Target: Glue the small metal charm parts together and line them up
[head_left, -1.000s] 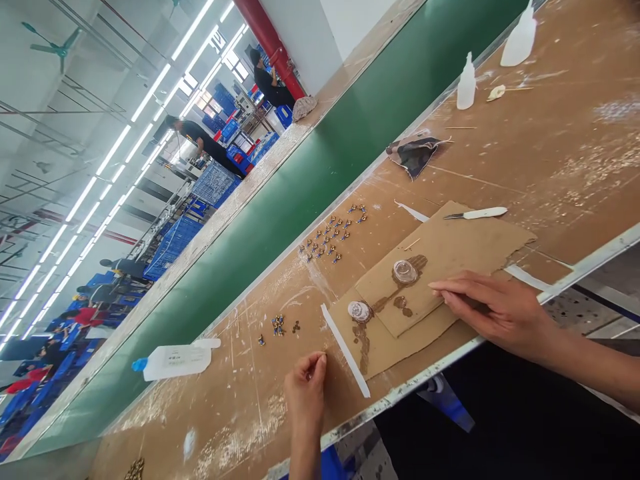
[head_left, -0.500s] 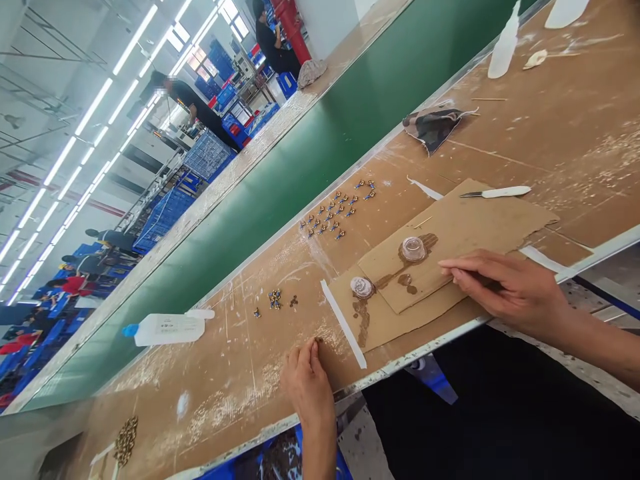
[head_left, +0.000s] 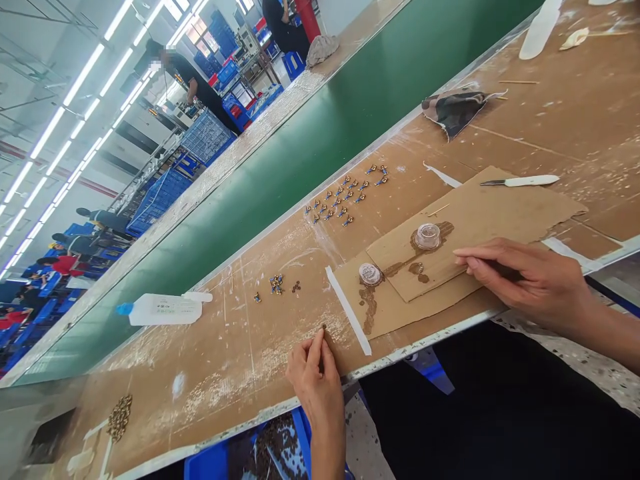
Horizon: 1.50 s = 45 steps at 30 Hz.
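Note:
Over the front part of the tabletop, my left hand (head_left: 315, 373) has its fingers drawn together, with a small dark piece (head_left: 324, 327) at the index fingertip. My right hand (head_left: 530, 280) hovers by the front edge of the cardboard sheets (head_left: 500, 217), thumb and index finger pinched; what lies between them, if anything, is too small to make out. Left of that hand, a small clear cup (head_left: 428, 235) and a round lid-like dish (head_left: 370, 274) sit among wet brown stains. A few dark bits (head_left: 296, 287) lie beside a cluster of small blue-and-gold pieces (head_left: 276, 285).
Several blue-and-gold pieces (head_left: 340, 195) stand in rows farther back. A white-handled knife (head_left: 530, 181) rests on the cardboard, with a dark cloth (head_left: 457, 110) behind. At left are a white bottle (head_left: 165, 309) and a brownish pile (head_left: 120, 418). Co-workers are beyond the green divider (head_left: 300, 173).
The left index finger has stretched forward, and the dark piece shows more clearly at its tip. The right hand keeps its pinch near the cardboard. The camera view has shifted slightly.

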Each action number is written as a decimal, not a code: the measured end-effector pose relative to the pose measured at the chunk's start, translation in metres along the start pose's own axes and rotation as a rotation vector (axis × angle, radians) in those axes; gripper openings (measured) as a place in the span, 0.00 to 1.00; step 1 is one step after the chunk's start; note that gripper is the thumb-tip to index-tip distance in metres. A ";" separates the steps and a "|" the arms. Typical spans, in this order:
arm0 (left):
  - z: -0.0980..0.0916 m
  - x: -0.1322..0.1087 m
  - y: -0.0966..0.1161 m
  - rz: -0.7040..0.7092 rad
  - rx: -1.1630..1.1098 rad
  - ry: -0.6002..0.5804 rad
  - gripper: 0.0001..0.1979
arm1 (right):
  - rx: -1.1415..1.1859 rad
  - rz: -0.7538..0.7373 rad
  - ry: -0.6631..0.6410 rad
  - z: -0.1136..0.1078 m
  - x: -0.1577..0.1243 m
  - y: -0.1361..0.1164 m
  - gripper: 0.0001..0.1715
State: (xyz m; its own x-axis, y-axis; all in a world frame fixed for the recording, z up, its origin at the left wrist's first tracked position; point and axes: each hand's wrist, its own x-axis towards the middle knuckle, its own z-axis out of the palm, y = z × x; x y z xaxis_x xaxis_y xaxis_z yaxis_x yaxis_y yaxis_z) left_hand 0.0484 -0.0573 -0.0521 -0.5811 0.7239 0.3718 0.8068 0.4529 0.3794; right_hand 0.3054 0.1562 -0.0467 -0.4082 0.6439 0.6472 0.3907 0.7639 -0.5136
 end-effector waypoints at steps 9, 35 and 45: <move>0.001 0.001 0.004 -0.028 -0.036 -0.026 0.14 | -0.011 0.004 -0.015 0.001 -0.001 0.001 0.09; 0.007 0.153 -0.028 -0.199 0.302 -0.189 0.10 | -0.029 -0.070 0.069 0.004 0.002 0.003 0.08; 0.007 0.185 -0.028 -0.285 0.282 -0.389 0.13 | 0.008 -0.063 0.090 0.003 0.004 0.002 0.09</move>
State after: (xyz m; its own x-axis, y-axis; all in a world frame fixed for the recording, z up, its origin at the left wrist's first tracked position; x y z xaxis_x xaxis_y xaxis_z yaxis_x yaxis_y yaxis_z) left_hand -0.0807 0.0677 0.0007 -0.7413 0.6672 -0.0727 0.6520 0.7416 0.1576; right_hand 0.3018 0.1605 -0.0468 -0.3561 0.5882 0.7261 0.3602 0.8034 -0.4741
